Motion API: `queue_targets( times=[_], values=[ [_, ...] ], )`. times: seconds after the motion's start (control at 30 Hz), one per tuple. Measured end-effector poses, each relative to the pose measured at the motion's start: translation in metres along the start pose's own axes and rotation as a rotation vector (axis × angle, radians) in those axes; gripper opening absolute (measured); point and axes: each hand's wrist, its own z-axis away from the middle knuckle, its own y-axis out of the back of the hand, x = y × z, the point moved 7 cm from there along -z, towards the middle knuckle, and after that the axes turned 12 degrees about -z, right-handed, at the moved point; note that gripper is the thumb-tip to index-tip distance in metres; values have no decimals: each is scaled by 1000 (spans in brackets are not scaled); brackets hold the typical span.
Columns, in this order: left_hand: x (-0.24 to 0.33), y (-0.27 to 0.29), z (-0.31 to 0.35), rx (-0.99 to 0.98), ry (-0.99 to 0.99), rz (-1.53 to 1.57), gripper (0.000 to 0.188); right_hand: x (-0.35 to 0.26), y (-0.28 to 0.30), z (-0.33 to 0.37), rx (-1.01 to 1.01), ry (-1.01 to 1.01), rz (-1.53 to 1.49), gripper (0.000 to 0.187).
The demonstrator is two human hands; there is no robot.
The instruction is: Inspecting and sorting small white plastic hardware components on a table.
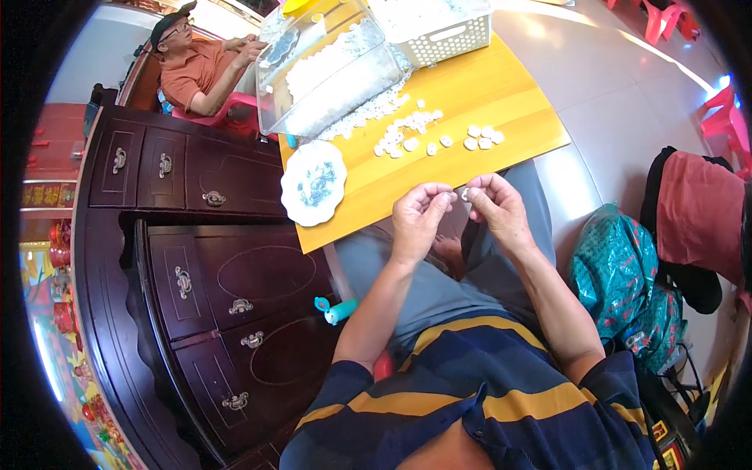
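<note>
Just beyond the table's near edge, my two hands are raised close together over my lap. My right hand pinches a small white piece between thumb and forefinger. Thumb and forefinger of my left hand are pressed together a little to its left; whatever they hold is too small to make out. On the yellow wooden table lie a small group of round white pieces and a looser scatter of similar pieces. A white scalloped plate at the left holds small bluish, clear-looking bits.
A clear plastic bin full of white pieces and a white perforated basket stand at the far side. Another person sits at far left. Dark wooden drawers flank my left; a green bag lies at right.
</note>
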Motion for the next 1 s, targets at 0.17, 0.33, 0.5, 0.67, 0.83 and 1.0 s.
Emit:
queue_targets(
  times=[0.17, 0.33, 0.5, 0.67, 0.83, 1.0],
  values=[
    [-2, -7, -4, -4, 70, 41, 14, 1, 1, 0, -30, 25, 41, 7],
    [-3, -9, -4, -28, 50, 0, 13, 0, -1, 1, -31, 23, 134, 10],
    [-5, -7, -6, -54, 33, -73, 13, 0, 3, 0, 12, 81, 177, 9],
    [-1, -6, -5, -57, 19, -106, 12, -1, 4, 0, 17, 105, 220, 9],
    [3, -4, -5, -57, -39, -215, 11, -1, 5, 0, 27, 131, 254, 8],
    [7, -6, -7, -66, -45, -245, 12, -6, 2, 2, 41, 157, 336, 8]
  ],
)
